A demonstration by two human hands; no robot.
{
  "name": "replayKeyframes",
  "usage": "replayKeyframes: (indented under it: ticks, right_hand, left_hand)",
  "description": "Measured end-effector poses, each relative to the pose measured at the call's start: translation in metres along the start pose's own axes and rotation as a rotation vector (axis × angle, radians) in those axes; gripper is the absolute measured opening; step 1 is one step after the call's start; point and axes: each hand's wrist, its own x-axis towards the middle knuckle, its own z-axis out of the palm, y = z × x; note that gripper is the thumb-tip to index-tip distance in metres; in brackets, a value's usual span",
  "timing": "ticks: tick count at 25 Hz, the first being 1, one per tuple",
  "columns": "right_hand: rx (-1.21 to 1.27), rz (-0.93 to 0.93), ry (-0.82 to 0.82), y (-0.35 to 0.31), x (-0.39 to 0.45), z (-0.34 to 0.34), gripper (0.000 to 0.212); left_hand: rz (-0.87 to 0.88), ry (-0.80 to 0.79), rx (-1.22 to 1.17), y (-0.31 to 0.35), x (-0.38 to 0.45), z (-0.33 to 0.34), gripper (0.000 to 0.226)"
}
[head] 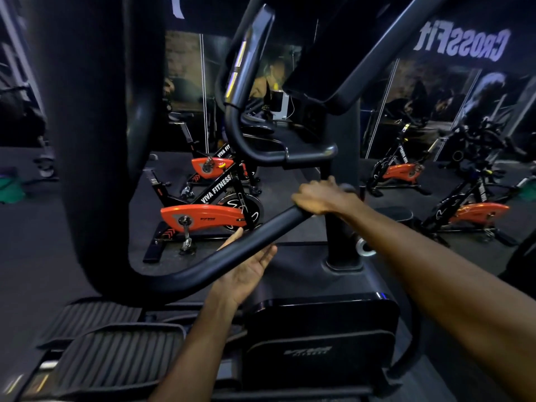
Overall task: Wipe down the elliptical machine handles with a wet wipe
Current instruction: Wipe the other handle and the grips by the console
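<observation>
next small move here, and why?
Probably slide the right hand down the black handle bar toward the bend. It is curled over the bar's upper end, while the left hand lies open, palm up, under the bar lower down. No wipe is visible in either hand.

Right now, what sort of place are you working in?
Most likely a gym: spin bikes marked VIVA FITNESS, a mirrored CrossFit sign, and the elliptical's handle and pedals.
</observation>
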Motion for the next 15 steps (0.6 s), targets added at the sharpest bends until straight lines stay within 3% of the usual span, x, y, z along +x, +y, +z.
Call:
replayKeyframes:
  ticks: [6,9,11,12,15]
  right_hand:
    - [-0.094,-0.046,-0.125,-0.079,-0.031,-0.002,0.039]
    - [-0.096,-0.063,-0.203,-0.11,-0.038,0.003,0.03]
    - [0.015,-0.061,-0.279,-0.13,-0.036,0.011,0.019]
    - [0.101,-0.084,-0.332,-0.141,-0.038,0.012,0.023]
    - [0.103,-0.07,-0.472,-0.174,-0.047,0.014,0.032]
  left_hand:
    - [-0.088,0.127,0.15,0.009,-0.012,-0.032,0.047]
    - [-0.117,0.087,0.157,0.029,-0.031,-0.043,0.053]
    - [-0.152,0.099,0.133,0.047,-0.043,-0.05,0.043]
    - [-0.159,0.096,0.145,0.053,-0.045,-0.056,0.037]
    - [-0.167,0.123,0.135,0.072,-0.054,-0.064,0.053]
